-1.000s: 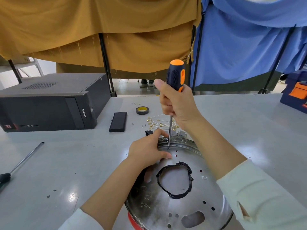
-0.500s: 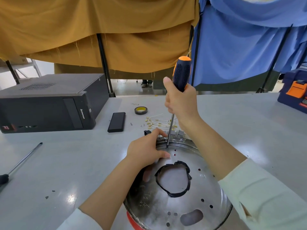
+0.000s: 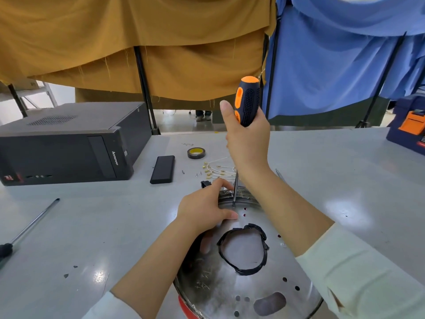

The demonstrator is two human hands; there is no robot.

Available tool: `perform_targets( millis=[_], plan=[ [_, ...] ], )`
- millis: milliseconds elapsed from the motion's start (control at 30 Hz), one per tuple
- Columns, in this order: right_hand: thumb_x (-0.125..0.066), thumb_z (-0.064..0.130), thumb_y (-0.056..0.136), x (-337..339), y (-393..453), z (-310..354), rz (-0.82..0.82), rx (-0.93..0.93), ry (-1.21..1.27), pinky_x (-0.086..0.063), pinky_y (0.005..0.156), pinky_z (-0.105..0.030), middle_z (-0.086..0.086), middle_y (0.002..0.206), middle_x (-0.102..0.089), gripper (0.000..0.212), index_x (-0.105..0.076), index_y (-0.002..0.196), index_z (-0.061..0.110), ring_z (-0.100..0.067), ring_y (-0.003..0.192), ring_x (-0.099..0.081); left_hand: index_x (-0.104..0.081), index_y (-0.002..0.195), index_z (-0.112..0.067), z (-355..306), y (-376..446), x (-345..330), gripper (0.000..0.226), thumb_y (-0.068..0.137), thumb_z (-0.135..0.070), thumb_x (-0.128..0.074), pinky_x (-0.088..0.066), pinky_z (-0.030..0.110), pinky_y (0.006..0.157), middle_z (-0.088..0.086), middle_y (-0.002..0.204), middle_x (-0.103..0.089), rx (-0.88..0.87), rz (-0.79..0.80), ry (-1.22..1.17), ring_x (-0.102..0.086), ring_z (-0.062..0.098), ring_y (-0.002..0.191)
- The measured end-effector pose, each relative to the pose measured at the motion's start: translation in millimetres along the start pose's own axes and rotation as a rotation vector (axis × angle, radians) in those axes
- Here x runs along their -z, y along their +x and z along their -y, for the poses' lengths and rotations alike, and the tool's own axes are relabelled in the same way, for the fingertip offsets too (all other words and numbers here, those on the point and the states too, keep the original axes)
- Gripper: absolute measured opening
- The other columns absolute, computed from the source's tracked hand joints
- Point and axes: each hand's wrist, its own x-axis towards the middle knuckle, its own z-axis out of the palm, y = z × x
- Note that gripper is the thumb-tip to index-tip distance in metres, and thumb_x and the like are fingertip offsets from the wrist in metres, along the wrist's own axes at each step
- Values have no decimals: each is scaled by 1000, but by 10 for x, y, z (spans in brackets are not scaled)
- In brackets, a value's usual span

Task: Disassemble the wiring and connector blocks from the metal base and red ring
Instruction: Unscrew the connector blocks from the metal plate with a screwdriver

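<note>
Shiny steel fills the near edge of the view: the round metal base (image 3: 232, 286) lies flat on the grey desk (image 3: 92, 226), pierced with small holes and a larger cutout edged with black tape (image 3: 241, 249), and a sliver of the red ring (image 3: 184, 306) peeps from under its near-left rim. Past the cutout the left hand (image 3: 202, 209) rests on the far part of the base, thumb flat on the metal and fingers curled over the rim, where they grip a clear-wrapped bundle of wiring (image 3: 230, 194). Just beside it the right hand (image 3: 249, 143) is wrapped around the black and orange handle of a screwdriver (image 3: 247, 100), held upright with its tip on the base near the far rim. Beyond the hands, loose white wires with brass terminals (image 3: 216, 169) lie on the desk next to a few small screws, a roll of tape (image 3: 196, 153) and a flat black device (image 3: 162, 169). To the left a second screwdriver (image 3: 30, 224) lies well apart from a black computer case (image 3: 64, 146). Ochre and blue cloths hang behind
</note>
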Motion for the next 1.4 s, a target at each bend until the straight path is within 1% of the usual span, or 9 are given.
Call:
perform_targets(
  millis=[200,433,567,800,967,1067,1167,1267,1400],
  plan=[
    [-55,3,90,143,80,-15,552,-171,281,-25,38,-16,7,44,-29,39,-36,60,17,-10,37,-23,-22,92,-56,4,14,-13,52,68,-59,-67,-26,22,50,-14,69,-63,5,-9,32,-41,-14,55],
    [-70,22,85,-45,-46,64,244,-15,-53,-51,56,-34,1,67,-48,25,-45,83,20,-15,56,-48,-26,98,-53,8,7,-6,51,69,-57,-67,-31,21,53,-13,79,-65,-5,-10,8,-47,-4,63],
    [-66,14,83,-94,-74,80,34,49,-49,-45,51,-21,9,61,-44,24,-45,75,23,-3,51,-43,-28,107,-54,21,6,-16,55,69,-57,-67,-30,21,52,-13,78,-65,-6,-16,1,-41,-13,59],
    [-58,3,85,99,76,79,624,-123,220,-29,40,-21,7,46,-35,22,-44,72,13,-11,39,-28,-20,89,-56,10,17,-16,52,68,-59,-67,-27,21,51,-13,81,-66,-3,-14,30,-41,-12,58],
    [-65,12,86,34,26,35,249,14,4,-43,50,-30,0,62,-42,20,-46,83,13,-15,51,-40,-26,98,-54,13,13,-25,52,68,-59,-68,-28,21,52,-12,85,-68,1,-18,15,-40,-13,59],
    [-68,17,85,59,46,31,-3,70,-39,-42,56,-11,6,74,-47,27,-44,98,14,1,57,-46,-26,97,-55,15,14,-24,50,68,-58,-67,-28,20,52,-12,88,-68,-6,-16,13,-42,-11,61],
    [-68,19,87,85,79,48,-112,63,34,-47,64,-16,0,88,-51,33,-40,104,13,-8,74,-54,-30,104,-53,18,23,-23,52,68,-59,-68,-29,19,53,-12,89,-68,-5,-15,4,-44,-7,64],
    [-62,18,92,87,65,56,-3,67,61,-44,64,-23,-4,87,-47,26,-38,100,16,-17,72,-48,-28,100,-55,18,25,-27,52,67,-59,-67,-28,21,52,-13,77,-65,-2,-16,17,-43,-11,61],
    [-52,20,98,166,110,24,428,61,127,-41,61,-28,-12,84,-49,16,-46,109,10,-19,65,-45,-25,96,-56,18,26,-31,51,67,-59,-67,-27,22,51,-13,75,-65,-1,-20,24,-41,-13,60]
  ],
)
